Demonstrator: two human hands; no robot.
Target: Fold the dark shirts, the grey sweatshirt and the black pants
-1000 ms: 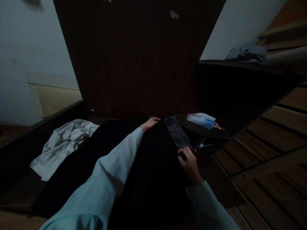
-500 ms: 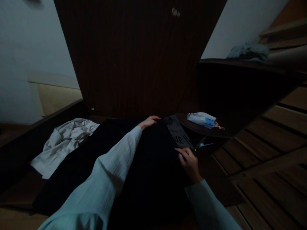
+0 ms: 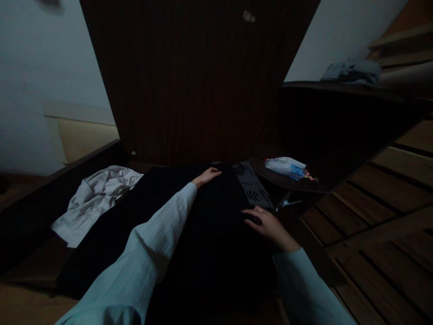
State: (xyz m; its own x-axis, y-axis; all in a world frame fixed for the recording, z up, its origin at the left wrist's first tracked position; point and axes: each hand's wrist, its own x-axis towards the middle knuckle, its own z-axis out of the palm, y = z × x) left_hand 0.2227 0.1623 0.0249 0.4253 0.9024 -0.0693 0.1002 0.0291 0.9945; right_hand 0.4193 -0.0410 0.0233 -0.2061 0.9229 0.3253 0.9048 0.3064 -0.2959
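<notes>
A large black cloth (image 3: pixel 216 253), too dark to tell its kind, lies spread over a dark wooden surface. Near its far edge, my left hand (image 3: pixel 206 176) rests on the cloth with its fingers stretched out. My right hand (image 3: pixel 265 224) is over the cloth's right side, thumb and forefinger apart with nothing visible between them; whether it touches the fabric I cannot tell. Beside that hand lies a grey piece with black lettering (image 3: pixel 255 192), partly hidden by the black cloth.
A crumpled whitish cloth (image 3: pixel 98 194) lies at the left. On a dark shelf (image 3: pixel 270 177) at the right is a white and blue plastic packet (image 3: pixel 286 167). Folded fabric (image 3: pixel 352 72) sits on the upper shelf. A tall dark wooden panel (image 3: pixel 199 81) rises behind. Wooden slats (image 3: pixel 389 198) are at the right.
My right hand has turned and its thumb and forefinger have spread apart at the cloth's right side. My left hand has shifted slightly left and towards me.
</notes>
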